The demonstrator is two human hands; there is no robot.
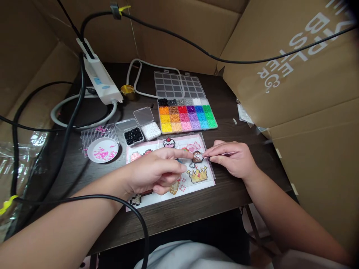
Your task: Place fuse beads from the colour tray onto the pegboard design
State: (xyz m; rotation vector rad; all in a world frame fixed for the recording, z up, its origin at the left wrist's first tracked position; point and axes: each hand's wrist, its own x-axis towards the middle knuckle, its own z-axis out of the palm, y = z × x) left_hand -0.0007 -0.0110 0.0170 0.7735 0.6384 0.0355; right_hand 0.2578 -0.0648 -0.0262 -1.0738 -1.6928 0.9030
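Observation:
My left hand [157,170] rests on a pattern sheet [206,179] under a clear pegboard, index finger stretched toward a small brown bead figure [197,157], the other fingers curled. My right hand [234,158] pinches thin metal tweezers [221,154] whose tip touches that figure. Printed designs show on the sheet: a yellow crown [198,174] and a cupcake [168,142]. A tray of sorted coloured beads [186,116] lies just behind the sheet with its clear lid [179,85] open.
Two small open boxes hold black beads [134,135] and white beads [151,130]. A white dish of pink beads [102,150] sits at the left. A power strip [99,76], cables and a gold cap [127,89] lie behind. Cardboard walls surround the dark table [179,209].

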